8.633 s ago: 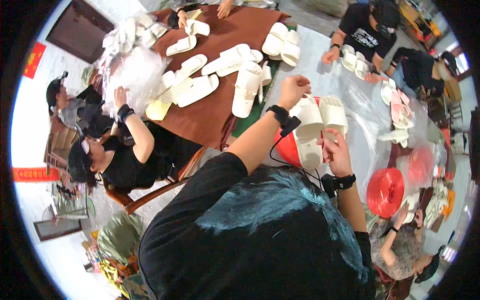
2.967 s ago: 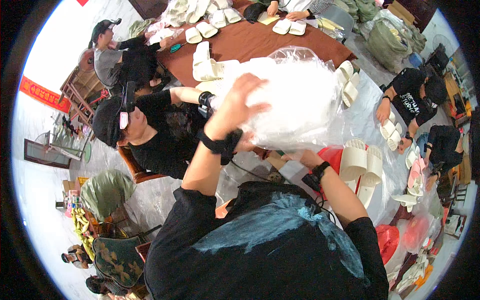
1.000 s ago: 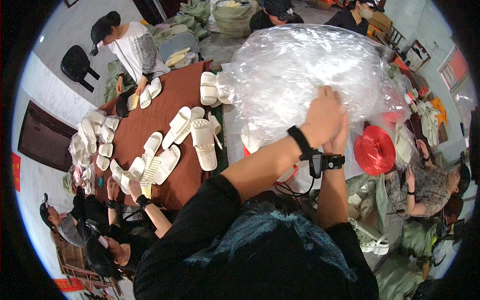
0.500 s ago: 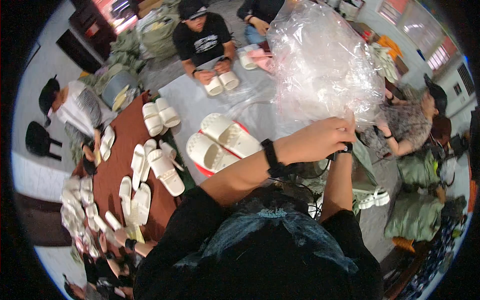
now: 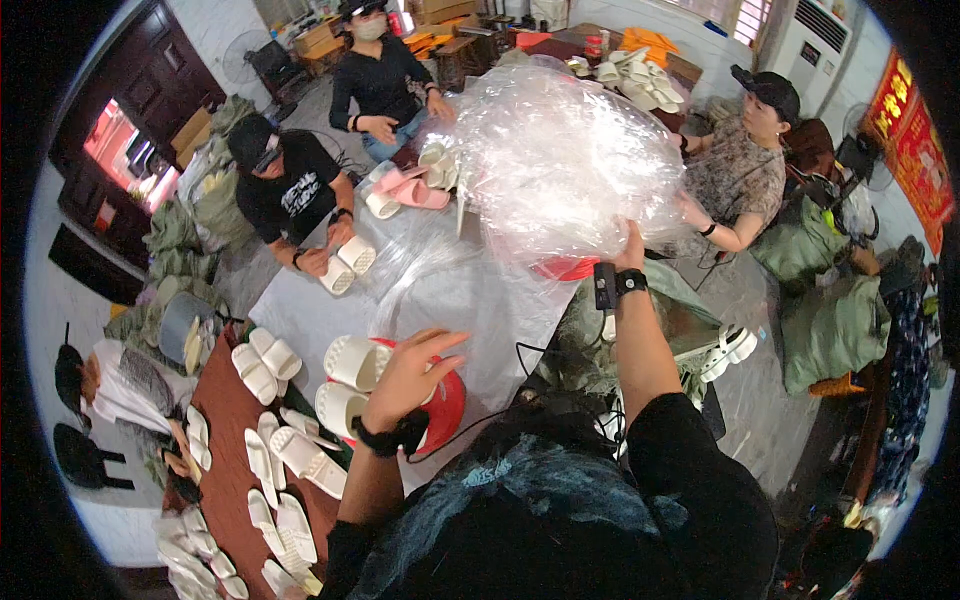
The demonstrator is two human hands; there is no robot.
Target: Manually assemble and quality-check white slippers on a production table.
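Note:
My left hand (image 5: 413, 372) is open, fingers apart and holding nothing, just above a pair of white slippers (image 5: 357, 362). The slippers rest on a round red surface (image 5: 447, 402), partly covered by that hand. My right hand (image 5: 629, 248) grips the near edge of a large, shiny bundle of clear plastic bags (image 5: 570, 160); its fingertips are partly lost against the film. A co-worker's hand (image 5: 692, 210) touches the bundle's right side.
A grey-white tabletop (image 5: 290, 310) lies ahead. On the left, a brown cloth (image 5: 215, 400) carries several white slippers (image 5: 305, 460). Across the table, a person handles a white pair (image 5: 348, 265) near pink slippers (image 5: 410, 190). Green sacks (image 5: 835, 340) stand at the right.
My left hand has left the plastic and moved left and down to the white slippers. My right hand remains at the bundle's edge. The view has shifted, showing more of the room.

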